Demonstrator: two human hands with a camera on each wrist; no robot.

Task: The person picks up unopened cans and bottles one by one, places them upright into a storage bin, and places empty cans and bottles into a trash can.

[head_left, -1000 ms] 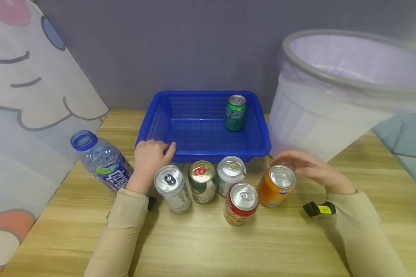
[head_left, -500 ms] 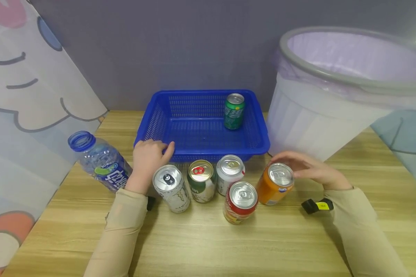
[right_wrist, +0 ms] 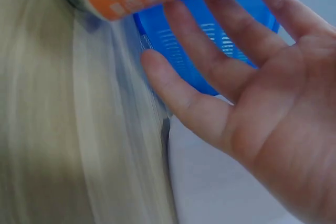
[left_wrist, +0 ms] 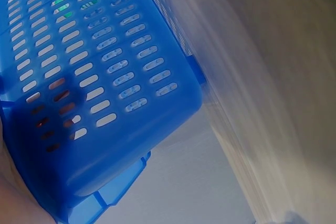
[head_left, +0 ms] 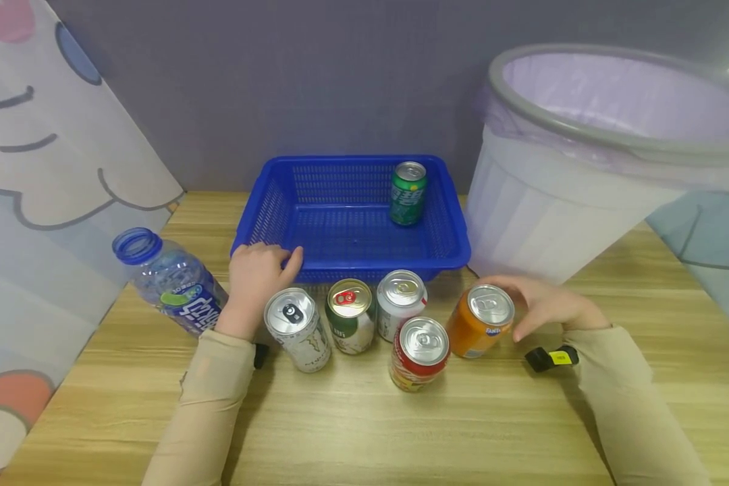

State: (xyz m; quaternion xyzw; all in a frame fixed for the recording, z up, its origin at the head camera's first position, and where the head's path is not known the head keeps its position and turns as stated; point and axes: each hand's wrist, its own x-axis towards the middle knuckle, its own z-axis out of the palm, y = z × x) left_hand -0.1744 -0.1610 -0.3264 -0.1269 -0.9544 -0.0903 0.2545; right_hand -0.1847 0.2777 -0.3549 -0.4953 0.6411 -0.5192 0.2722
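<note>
My left hand (head_left: 254,282) holds the front left rim of the blue plastic basket (head_left: 364,264), and its fingers show dimly through the slots in the left wrist view. My right hand (head_left: 543,307) is at the orange Fanta can (head_left: 475,332), with fingers extended behind it and the thumb spread apart on its right side. In the right wrist view the fingers (right_wrist: 191,38) are outstretched, with tips close to the can's side. Left of this can stand a red can (head_left: 418,368), a white can (head_left: 395,317), a green-and-white can (head_left: 351,327) and a pale grey-white can (head_left: 306,341).
Inside the basket, at the back right, stands a green can (head_left: 408,196). A white bin (head_left: 541,196) with a purple liner is at the right. An uncapped clear bottle (head_left: 182,283) with a blue-purple label stands at the left. Behind the basket rises a grey panel (head_left: 279,81).
My right thumb has spread away from the orange can and dropped lower, while the fingers stay behind the can. The left hand stays on the basket rim. The head view has shifted slightly.
</note>
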